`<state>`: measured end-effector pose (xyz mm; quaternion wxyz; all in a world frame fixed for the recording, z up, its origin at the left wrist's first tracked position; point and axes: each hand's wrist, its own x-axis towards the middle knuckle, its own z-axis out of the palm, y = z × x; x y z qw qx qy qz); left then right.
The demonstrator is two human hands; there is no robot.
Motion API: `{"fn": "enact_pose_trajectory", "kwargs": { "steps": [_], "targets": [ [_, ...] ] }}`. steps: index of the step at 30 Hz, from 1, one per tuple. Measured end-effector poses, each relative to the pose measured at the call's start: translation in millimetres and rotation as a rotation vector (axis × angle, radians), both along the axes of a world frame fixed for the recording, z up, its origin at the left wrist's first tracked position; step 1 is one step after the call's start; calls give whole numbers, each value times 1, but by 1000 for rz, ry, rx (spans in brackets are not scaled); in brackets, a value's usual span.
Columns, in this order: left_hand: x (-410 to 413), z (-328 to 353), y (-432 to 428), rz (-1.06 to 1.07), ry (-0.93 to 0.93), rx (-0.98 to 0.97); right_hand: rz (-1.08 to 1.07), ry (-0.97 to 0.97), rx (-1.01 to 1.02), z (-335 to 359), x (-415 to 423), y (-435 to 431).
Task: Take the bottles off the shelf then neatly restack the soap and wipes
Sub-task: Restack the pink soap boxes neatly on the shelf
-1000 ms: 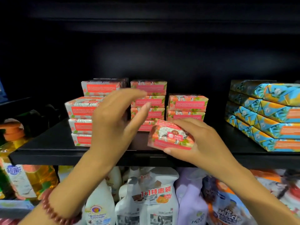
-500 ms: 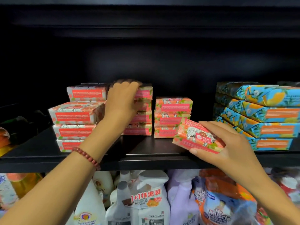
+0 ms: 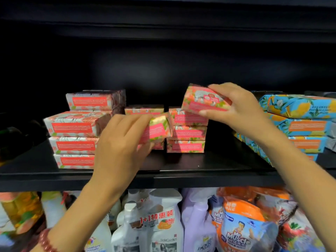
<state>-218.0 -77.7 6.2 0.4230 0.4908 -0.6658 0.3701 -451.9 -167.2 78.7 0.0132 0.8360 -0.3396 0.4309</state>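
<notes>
From the head view, my right hand [image 3: 241,113] has its fingers [image 3: 221,88] closed round a soap box [image 3: 203,101], long axis nine-to-three and slightly tilted. It is just above the three-high stack [image 3: 187,133] at its six o'clock. My left hand [image 3: 120,142] grips a second box [image 3: 158,130], lower, at eight.

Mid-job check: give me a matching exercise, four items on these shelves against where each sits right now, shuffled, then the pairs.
1. left soap box, held by the left hand
2. right soap box, held by the right hand
3. blue packs
4. spray bottles

a. below the black shelf
b. stacked at that shelf's right end
c. tilted above the three-high pink stack
d. in front of the middle pink stack

Pairs: 1-d, 2-c, 3-b, 4-a
</notes>
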Motion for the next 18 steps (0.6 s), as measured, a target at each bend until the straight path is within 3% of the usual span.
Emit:
{"fn": "enact_pose_trajectory", "kwargs": {
  "steps": [4, 7, 18],
  "targets": [
    [-7, -12, 6, -71, -33, 17, 55, 101, 52, 10, 19, -23],
    [-8, -16, 6, -99, -38, 18, 86, 65, 126, 7, 23, -32],
    [-22, -31, 5, -146, -87, 74, -31, -34, -130, -15, 39, -36]
  ]
}}
